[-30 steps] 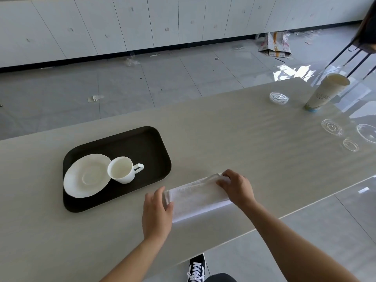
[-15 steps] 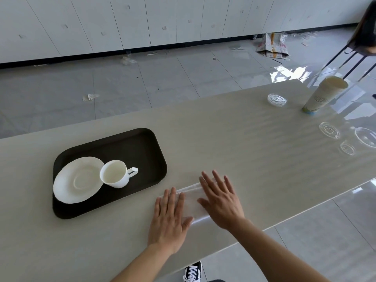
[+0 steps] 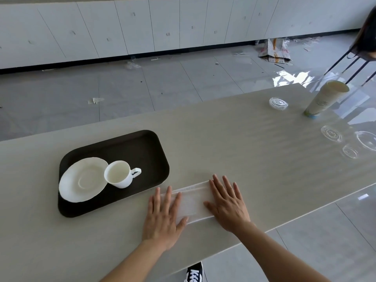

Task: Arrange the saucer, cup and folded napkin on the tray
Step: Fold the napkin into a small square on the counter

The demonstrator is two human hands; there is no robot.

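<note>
A dark rectangular tray [image 3: 142,147] lies on the pale table at the left. On it rests a white saucer [image 3: 81,180], and a white cup [image 3: 119,176] stands beside the saucer, overlapping its right rim, handle to the right. A white folded napkin [image 3: 193,200] lies flat on the table just right of the tray's near corner. My left hand [image 3: 162,216] presses flat on the napkin's left end, fingers spread. My right hand [image 3: 227,202] presses flat on its right end. Neither hand grips anything.
A tall paper cup [image 3: 325,98] stands at the far right of the table, with several clear plastic lids [image 3: 278,103] around it. The table's near edge runs just behind my wrists. A chair and a person's hair show at the top right.
A second ago my fingers pinched the napkin's ends. Then both hands flattened close together on it, and now they have slid apart along the napkin towards its ends.
</note>
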